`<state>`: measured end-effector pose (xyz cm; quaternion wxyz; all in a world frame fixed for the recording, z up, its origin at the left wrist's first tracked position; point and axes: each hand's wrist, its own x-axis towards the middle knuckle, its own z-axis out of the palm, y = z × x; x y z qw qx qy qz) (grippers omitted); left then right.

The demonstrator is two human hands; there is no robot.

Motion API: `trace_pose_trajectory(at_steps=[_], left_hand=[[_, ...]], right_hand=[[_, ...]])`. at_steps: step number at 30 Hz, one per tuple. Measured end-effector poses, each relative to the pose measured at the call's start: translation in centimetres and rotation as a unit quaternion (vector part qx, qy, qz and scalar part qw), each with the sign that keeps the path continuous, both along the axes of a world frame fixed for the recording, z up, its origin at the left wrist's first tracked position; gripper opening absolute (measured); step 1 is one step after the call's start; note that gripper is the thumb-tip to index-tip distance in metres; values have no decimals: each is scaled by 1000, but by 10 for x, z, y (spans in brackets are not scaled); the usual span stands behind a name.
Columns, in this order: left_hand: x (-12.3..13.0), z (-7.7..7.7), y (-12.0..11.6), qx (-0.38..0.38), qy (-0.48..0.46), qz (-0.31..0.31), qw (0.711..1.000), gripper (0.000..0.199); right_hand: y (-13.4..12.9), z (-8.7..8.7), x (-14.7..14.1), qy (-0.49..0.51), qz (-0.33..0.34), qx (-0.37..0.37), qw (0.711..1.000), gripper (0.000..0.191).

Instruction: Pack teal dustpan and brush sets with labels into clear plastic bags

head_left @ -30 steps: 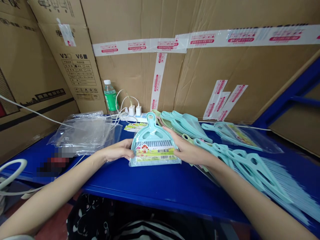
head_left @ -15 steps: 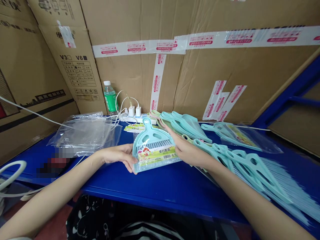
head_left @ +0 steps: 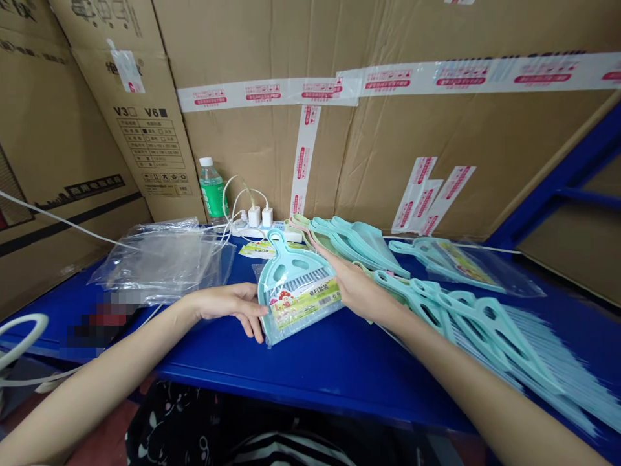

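Observation:
A light-blue dustpan and brush set (head_left: 295,285) in a clear plastic bag, with a green printed card over the bristles, is held above the blue table, tilted, handle pointing away from me. My left hand (head_left: 237,307) grips its left edge, thumb on top and fingers beneath. On the right edge, my right hand (head_left: 356,288) is closed; part of its fingers is hidden behind the set. Several light-blue brushes (head_left: 485,317) lie fanned out by my right forearm. Beyond my right hand rest several dustpans (head_left: 354,239) in light blue, with green and pink ones among them.
Clear plastic bags (head_left: 160,259) are piled at the left. A green-labelled bottle (head_left: 212,191) and a power strip (head_left: 242,230) with white plugs stand at the back by printed cards (head_left: 252,250). A bagged dustpan (head_left: 446,262) lies back right. Cardboard (head_left: 388,142) walls the table (head_left: 310,382).
The bagged set has turned a little anticlockwise, its handle swinging left and its lower left corner coming slightly nearer me. Both hands keep their hold on it.

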<state>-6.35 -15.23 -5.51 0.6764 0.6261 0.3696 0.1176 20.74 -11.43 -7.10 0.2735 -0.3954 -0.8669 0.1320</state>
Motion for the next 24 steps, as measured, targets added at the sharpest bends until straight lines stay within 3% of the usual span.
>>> trace_pose_trajectory(at_steps=[11, 15, 18, 21, 24], left_hand=[[4, -3, -1, -1, 6, 41, 999, 36], [7, -3, -2, -11, -4, 73, 997, 39], [9, -3, -2, -19, -10, 93, 995, 42], [10, -3, -3, -25, -17, 101, 994, 44], [10, -3, -4, -23, -23, 105, 994, 43]], right_hand=[[-8, 2, -10, -105, -113, 60, 986, 83], [-10, 8, -8, -105, -123, 165, 973, 72], [-21, 16, -13, -117, -122, 235, 957, 49], [-42, 25, -25, -168, -113, 221, 954, 26], [-63, 29, -38, -226, -131, 154, 953, 23]])
